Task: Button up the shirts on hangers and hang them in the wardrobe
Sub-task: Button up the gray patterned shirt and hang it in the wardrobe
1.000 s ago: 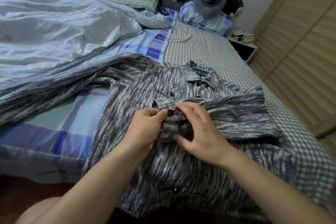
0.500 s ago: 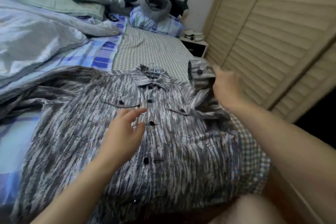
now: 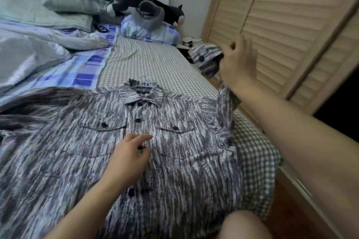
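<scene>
While the right hand point(image 3: 236, 64) pinches the sleeve cuff point(image 3: 206, 58) above the bed's right edge and the left hand point(image 3: 129, 158) rests with loosely spread fingers on the shirt point(image 3: 174, 161) lying at the bed's near edge, a strong pull may drag it off.

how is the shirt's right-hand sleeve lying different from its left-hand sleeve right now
The right-hand sleeve of the grey streaked shirt is lifted off the bed, its buttoned cuff in the right hand's grip. The left-hand sleeve lies flat on the blue plaid sheet, untouched; the left hand rests on the shirt front. Both share the same streaked fabric.
</scene>
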The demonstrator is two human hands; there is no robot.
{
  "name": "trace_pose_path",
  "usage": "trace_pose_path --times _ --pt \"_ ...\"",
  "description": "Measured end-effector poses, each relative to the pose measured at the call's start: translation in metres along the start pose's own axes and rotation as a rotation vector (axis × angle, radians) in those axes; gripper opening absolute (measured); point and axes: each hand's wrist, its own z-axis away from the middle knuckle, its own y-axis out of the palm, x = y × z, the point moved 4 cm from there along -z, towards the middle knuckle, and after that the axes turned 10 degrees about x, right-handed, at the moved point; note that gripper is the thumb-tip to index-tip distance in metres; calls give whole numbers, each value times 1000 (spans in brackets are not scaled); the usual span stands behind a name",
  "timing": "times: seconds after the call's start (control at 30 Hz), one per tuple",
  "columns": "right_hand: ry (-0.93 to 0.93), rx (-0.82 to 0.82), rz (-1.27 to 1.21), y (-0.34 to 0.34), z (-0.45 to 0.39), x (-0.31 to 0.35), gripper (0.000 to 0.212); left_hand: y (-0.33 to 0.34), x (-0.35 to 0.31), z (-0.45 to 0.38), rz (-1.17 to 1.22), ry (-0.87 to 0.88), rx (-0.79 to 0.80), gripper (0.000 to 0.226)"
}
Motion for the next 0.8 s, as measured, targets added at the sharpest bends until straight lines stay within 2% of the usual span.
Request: trace_pose_path --times 0.07,0.13,0.2,0.3,0.37,0.4,0.47,0.57,0.6,0.67,0.73,0.8 --pt "-228 385 22 33 32 35 58 4 3 0 -87 21 45 39" --pt "-339 764 109 71 82 51 88 6 8 1 -159 22 72 39" --pt "-307 900 158 93 125 45 108 7 12 3 -182 28 92 40" --pt "-180 834 225 101 138 7 121 5 15 9 -187 46 109 42" --pt "-217 788 372 102 132 -29 114 3 17 13 -197 55 127 43" --pt "-231 797 447 102 129 -47 109 1 18 15 -210 57 135 43" --pt "-187 873 444 104 127 -78 97 -7 23 20 -224 35 155 43" --pt "-100 1046 159 112 133 -78 83 -22 31 23 -125 -7 155 42" --pt "-73 1026 7 111 135 -65 79 -29 35 23 -82 -21 129 40" --pt "7 871 -297 96 144 -27 67 -44 41 25 10 -68 47 35" --pt "15 733 -486 72 168 17 53 -57 47 30 54 -92 -43 30" --pt "-95 762 -555 54 206 62 45 -62 49 39 4 -75 -55 27"
